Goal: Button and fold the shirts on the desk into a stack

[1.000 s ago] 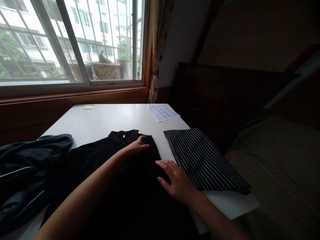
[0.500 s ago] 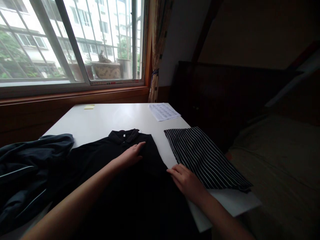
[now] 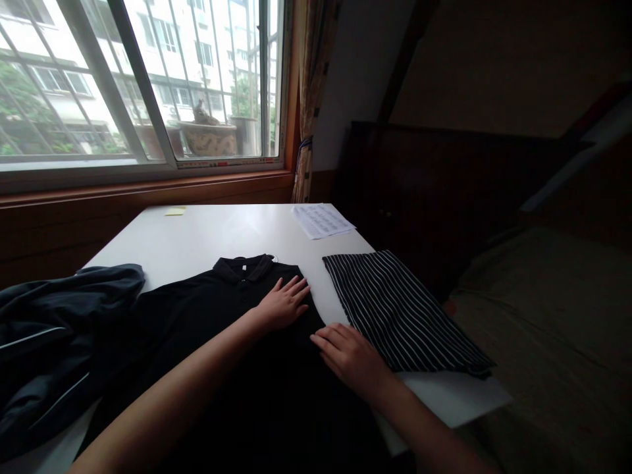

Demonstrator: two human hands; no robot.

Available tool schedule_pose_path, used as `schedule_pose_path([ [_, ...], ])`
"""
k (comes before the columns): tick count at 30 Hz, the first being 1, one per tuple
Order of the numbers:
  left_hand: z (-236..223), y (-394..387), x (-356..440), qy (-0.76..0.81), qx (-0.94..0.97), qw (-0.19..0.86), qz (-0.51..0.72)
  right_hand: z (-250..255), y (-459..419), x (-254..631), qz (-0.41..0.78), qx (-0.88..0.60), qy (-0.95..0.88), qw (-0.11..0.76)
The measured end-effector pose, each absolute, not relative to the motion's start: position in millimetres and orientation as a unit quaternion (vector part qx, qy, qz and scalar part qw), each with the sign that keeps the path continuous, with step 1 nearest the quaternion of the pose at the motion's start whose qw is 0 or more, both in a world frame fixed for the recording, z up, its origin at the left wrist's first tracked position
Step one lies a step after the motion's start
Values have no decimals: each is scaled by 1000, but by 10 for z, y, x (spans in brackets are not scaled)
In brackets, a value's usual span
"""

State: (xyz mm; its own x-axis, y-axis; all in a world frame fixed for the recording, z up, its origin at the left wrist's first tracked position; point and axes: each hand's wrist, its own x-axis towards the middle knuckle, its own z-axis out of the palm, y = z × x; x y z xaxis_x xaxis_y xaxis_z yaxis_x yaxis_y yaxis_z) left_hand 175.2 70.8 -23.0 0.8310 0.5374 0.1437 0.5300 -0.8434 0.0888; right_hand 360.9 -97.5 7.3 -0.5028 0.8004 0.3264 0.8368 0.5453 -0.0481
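Note:
A black polo shirt (image 3: 197, 309) lies spread on the white table (image 3: 217, 230), its collar toward the window. My left hand (image 3: 285, 303) rests flat on the shirt near the shoulder at the right, fingers spread. Lower down, at the shirt's right edge, my right hand (image 3: 348, 355) lies palm down on the cloth with its fingers stretched out and slightly bent. Neither hand holds anything that I can see. Just right of my right hand is a folded black cloth with white stripes (image 3: 399, 309). The shirt's lower part is too dark to make out.
A dark jacket-like garment with pale piping (image 3: 54, 329) is heaped on the table's left side. Printed sheets (image 3: 322, 220) lie at the far right corner, a yellow note (image 3: 175, 211) at the far left. Behind the table are a window (image 3: 148, 85) and a tied curtain (image 3: 309, 99).
My left hand has moved right across the shirt toward its shoulder edge, and its fingers have spread. My right hand has shifted slightly left onto the shirt.

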Motion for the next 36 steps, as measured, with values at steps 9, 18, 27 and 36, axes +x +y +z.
schedule_pose_path([
  [9,-307,1107,1864,296,952,10,79,16,-817,3670,-34,-439,-871,219],
  [18,-340,1158,1895,301,950,6,76,88,-889,3649,82,-422,-861,271],
  [27,-347,1194,1894,310,947,2,81,-21,-951,3623,92,-442,-885,114],
  [36,-389,1361,1969,350,932,9,92,-42,-1222,3764,123,-454,-876,105],
])
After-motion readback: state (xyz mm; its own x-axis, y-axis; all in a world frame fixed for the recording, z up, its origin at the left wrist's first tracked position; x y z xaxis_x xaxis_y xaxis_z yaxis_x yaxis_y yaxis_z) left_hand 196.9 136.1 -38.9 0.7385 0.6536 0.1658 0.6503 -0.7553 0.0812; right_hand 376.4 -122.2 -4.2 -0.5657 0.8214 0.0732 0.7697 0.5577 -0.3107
